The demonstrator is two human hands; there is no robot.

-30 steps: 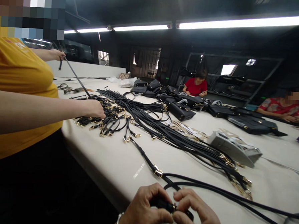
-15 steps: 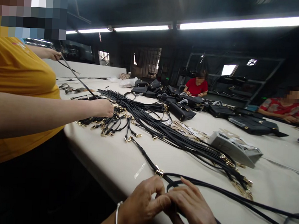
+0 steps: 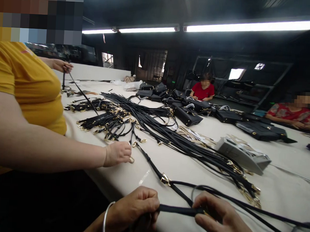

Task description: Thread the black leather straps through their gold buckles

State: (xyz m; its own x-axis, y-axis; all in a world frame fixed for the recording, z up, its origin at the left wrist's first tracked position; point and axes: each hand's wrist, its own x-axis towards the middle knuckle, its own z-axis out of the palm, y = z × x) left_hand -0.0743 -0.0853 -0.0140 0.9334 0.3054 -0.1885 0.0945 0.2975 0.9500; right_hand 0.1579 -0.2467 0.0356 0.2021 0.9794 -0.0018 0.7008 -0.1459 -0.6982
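Observation:
A black strap [image 3: 177, 209] is stretched between my hands at the table's near edge. My left hand [image 3: 142, 205], with a white bangle at the wrist, is closed around one end of it. My right hand [image 3: 217, 216] grips the other end between thumb and fingers, where a bit of gold metal shows. Just beyond lies another black strap [image 3: 152, 164] with a gold buckle [image 3: 165, 179], its long length running off to the right. Below my left hand something dark hangs, too blurred to make out.
A co-worker in yellow [image 3: 39, 96] stands at the left, holding a strap, one hand [image 3: 119, 154] near mine. Bundled black straps [image 3: 154, 123] cross the table. A grey box-like device [image 3: 242, 155], black bags [image 3: 187, 114] and two seated people in red lie beyond.
My hands, close together before, have drawn apart with the strap now straight between them. The co-worker's near hand has moved right and toward me, pulling a strap along.

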